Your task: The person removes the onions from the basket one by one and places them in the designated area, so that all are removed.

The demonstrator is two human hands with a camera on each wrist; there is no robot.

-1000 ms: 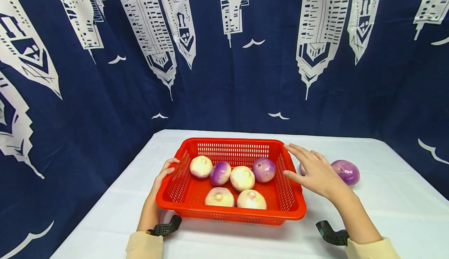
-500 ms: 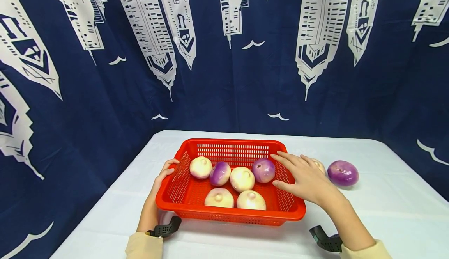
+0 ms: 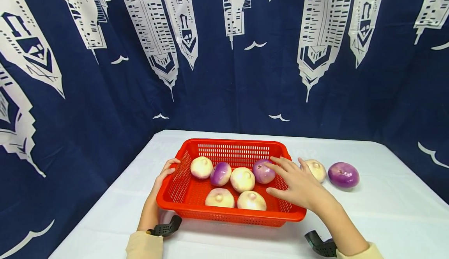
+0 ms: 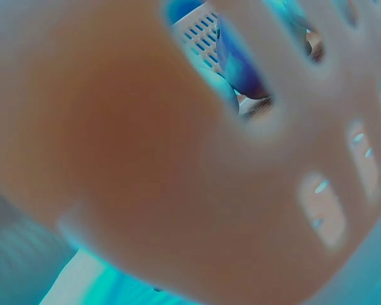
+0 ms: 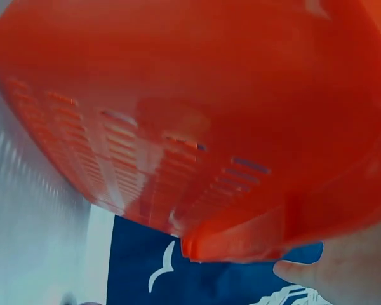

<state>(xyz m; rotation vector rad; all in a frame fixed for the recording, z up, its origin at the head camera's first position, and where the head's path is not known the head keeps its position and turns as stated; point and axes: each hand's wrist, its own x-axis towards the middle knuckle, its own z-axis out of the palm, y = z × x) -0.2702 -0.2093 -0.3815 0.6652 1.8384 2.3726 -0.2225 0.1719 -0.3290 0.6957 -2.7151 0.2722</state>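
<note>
A red plastic basket with slotted walls stands on the table, holding several round purple-and-cream vegetables that look like onions. My left hand grips the basket's left rim, fingers curled over the edge. Over the right rim reaches my right hand, its fingers spread and holding nothing. Its fingertips overlap a purple onion in the head view; whether they touch it I cannot tell. Nearby inside lie a cream onion and another by the front wall. Basket wall fills most of the left wrist view.
Outside the basket, to its right, a cream onion and a purple onion lie on the white tablecloth. A dark blue curtain with white building prints hangs behind the table.
My right hand has moved left from beside the right rim to above the basket's inside, uncovering the cream onion outside. The left hand and basket have stayed in place.
</note>
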